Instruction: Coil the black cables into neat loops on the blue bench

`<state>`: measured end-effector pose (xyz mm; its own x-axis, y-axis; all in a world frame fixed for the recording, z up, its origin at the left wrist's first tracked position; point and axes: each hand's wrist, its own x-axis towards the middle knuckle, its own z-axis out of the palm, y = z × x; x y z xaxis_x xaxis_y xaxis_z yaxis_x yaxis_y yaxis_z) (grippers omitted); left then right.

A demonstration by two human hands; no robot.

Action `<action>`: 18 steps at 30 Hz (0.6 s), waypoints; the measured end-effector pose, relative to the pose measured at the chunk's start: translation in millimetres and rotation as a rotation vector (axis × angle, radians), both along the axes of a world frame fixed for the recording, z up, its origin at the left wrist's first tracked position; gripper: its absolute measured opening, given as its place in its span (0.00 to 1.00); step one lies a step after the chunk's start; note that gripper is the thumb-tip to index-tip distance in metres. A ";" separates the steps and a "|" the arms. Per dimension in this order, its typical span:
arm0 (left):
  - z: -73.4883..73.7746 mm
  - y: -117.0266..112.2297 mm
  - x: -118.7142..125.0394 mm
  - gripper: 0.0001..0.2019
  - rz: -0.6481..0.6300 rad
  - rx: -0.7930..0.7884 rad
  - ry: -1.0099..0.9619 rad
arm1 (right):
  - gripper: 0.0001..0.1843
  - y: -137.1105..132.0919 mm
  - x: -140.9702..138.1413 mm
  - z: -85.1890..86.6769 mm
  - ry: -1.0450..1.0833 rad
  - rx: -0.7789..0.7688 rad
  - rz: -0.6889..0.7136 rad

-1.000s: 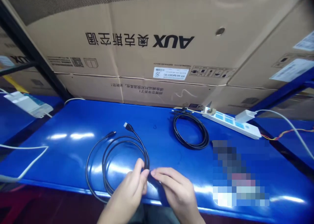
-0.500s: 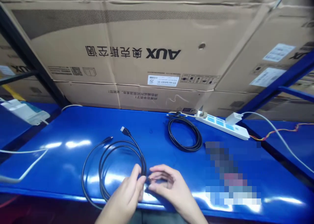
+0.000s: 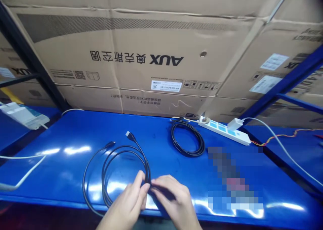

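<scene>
A loosely coiled black cable (image 3: 104,171) lies on the blue surface, one end a plug with a pale metal tip (image 3: 130,135), the other a smaller dark plug (image 3: 110,144). My left hand (image 3: 130,198) is closed around the gathered strands on the coil's right side, thumb toward my other hand. Beside it, my right hand (image 3: 174,194) has thumb and fingers pinched together against the bundle. Whatever small piece sits between those fingertips is too hidden to make out. Further back lies a second black cable (image 3: 174,141), wound in a tidy ring.
A white power strip (image 3: 224,131) with a plugged-in adapter (image 3: 235,124) stands at the back right. Large cardboard boxes (image 3: 136,35) wall off the rear. Blue shelf posts (image 3: 282,83) slant at the right. A pixelated patch (image 3: 234,181) covers something on the right.
My right hand has moved slightly left, its fingers closing from a looser curl into a pinch at the bundle. My left hand keeps its grip. The view has shifted slightly.
</scene>
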<state>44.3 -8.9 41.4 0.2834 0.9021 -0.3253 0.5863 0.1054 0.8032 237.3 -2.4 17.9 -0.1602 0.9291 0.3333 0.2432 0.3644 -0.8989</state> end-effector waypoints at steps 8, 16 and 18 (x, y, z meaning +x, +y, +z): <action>-16.1 -1.2 -2.6 0.32 0.007 0.081 -0.020 | 0.29 5.4 4.9 6.4 0.330 -0.575 0.137; -39.4 1.4 -5.7 0.27 -0.079 0.291 -0.078 | 0.33 13.2 7.4 1.8 0.392 -0.596 0.099; -44.2 1.9 -6.7 0.26 -0.090 0.327 -0.088 | 0.31 9.9 5.9 -1.1 0.399 -0.565 0.062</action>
